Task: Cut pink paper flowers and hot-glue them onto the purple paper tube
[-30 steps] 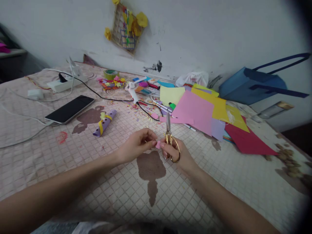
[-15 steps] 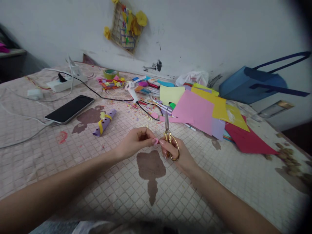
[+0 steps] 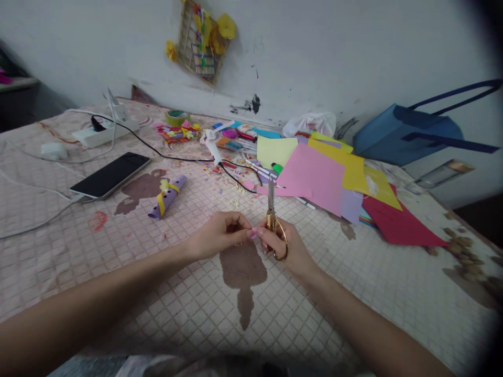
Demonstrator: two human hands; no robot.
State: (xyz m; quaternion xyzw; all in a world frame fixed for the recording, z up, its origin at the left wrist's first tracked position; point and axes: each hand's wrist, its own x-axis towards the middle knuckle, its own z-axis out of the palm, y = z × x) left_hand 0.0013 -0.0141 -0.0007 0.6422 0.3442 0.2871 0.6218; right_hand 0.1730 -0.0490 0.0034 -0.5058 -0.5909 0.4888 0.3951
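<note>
Between the fingertips of both hands is a small pink paper piece (image 3: 254,232), partly covered by the fingers. My left hand (image 3: 222,234) pinches it from the left side. My right hand (image 3: 285,243) touches its other side with thumb and finger, and also holds gold-handled scissors (image 3: 271,209), whose blades point up and away, closed together. Beyond the scissors lie a pink paper strip (image 3: 285,192) and a pink paper sheet (image 3: 314,175). Left of my hands rests a rolled purple paper tube (image 3: 170,198) with a yellow band, dark dots and a small pale yellow shape.
A white glue gun (image 3: 213,146) stands at mid-table, its black cord trailing among paper scraps. Coloured sheets, including a red one (image 3: 404,220), spread to the right near a blue bag (image 3: 408,136). A phone (image 3: 110,175), a power strip (image 3: 104,134) and green tape (image 3: 177,117) are left.
The fingertips of both hands have come closer together around the pink paper piece, which has turned slightly. The scissors stand a little more upright in my right hand.
</note>
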